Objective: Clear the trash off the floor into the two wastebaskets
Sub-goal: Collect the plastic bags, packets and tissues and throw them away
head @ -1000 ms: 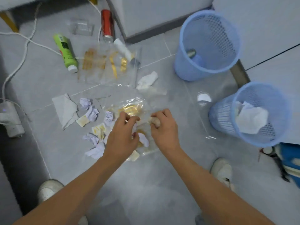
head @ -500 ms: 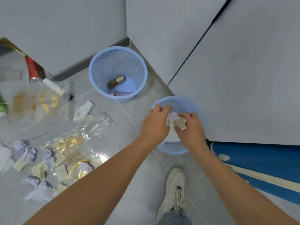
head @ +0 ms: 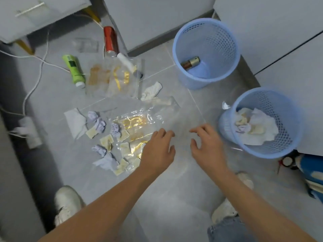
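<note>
Two blue mesh wastebaskets stand on the right. The near wastebasket (head: 286, 142) holds white tissue and paper scraps; the far wastebasket (head: 227, 70) holds a small brown bottle (head: 190, 63). Several crumpled paper scraps (head: 106, 142) and clear plastic wrappers with gold print (head: 134, 123) lie on the grey floor at centre left. My left hand (head: 158, 152) hovers open over the wrappers' right edge. My right hand (head: 207, 149) is open and empty, just left of the near wastebasket.
A green tube (head: 74, 70), a red can (head: 110, 40), a white tube (head: 126, 62), a second clear wrapper (head: 111, 79) and a white tissue (head: 152, 90) lie farther back. White cables (head: 35, 81) and a power strip (head: 28, 131) are on the left. My shoes (head: 67, 203) stand below.
Both hands carried scraps from the floor to the near wastebasket, dropped them in, and have swung back empty over the floor pile.
</note>
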A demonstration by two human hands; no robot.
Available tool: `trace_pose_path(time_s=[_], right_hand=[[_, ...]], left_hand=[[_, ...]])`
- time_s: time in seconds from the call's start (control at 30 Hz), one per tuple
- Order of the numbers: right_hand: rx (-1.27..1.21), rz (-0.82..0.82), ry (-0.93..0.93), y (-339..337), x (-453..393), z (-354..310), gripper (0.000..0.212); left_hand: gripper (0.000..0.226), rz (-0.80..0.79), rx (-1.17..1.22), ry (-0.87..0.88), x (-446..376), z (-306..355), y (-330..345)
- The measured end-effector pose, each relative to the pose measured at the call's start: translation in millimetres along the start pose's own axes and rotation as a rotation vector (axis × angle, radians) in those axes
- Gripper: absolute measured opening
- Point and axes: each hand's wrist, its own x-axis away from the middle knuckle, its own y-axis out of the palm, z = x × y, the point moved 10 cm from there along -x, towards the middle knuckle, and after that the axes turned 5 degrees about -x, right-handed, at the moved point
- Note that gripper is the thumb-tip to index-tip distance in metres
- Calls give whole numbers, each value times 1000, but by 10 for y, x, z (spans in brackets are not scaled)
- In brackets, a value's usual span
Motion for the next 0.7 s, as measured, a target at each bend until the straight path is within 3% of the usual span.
trace_pose_path(time_s=[0.37, 0.57, 0.7], right_hand=[[157, -470, -17, 2514, 430, -234, 39], [276, -479, -44, 3044, 484, -74, 56], [265, -489, -37, 3168, 405, 105, 35]], left_hand=[[39, -102, 18, -387, 1035, -2337, 795], [57, -125, 53, -340, 1204, -2419, 1348], [49, -96, -4, -278, 940, -2282, 1599]])
